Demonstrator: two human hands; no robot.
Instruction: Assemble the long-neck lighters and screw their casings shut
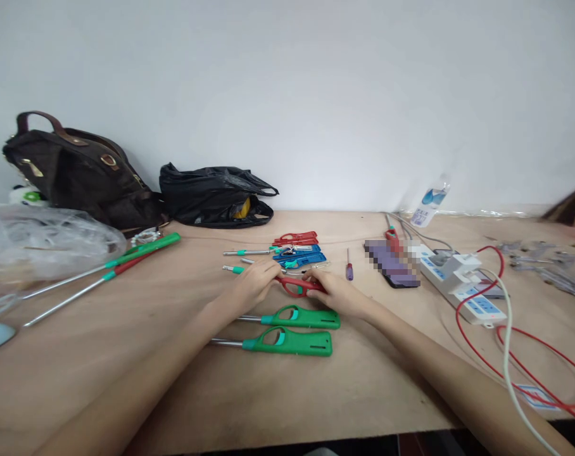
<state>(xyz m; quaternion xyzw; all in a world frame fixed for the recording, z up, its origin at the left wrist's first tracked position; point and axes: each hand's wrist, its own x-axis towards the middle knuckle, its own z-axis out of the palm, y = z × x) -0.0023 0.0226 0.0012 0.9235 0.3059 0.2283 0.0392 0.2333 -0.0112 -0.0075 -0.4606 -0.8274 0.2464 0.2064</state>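
Observation:
A red lighter [299, 286] with a teal trigger is held between both hands at the middle of the table. My left hand [256, 285] closes on its front end, and my right hand [335, 291] grips its handle end. Nearer me, two green lighters [311, 318] lie side by side with metal rods to the left. Beyond the hands rest blue casing parts [301, 256] and red casing parts [296, 238], with small pieces among them. A purple-handled screwdriver [349, 271] lies right of these.
Two long lighters [145, 250] lie at left by a clear plastic bag [50, 240]. Behind are a dark bag [78, 171] and a black plastic bag [211, 196]. Rightward are a phone [392, 266], a power strip [477, 307] with cables, a bottle [430, 201] and metal parts [548, 263].

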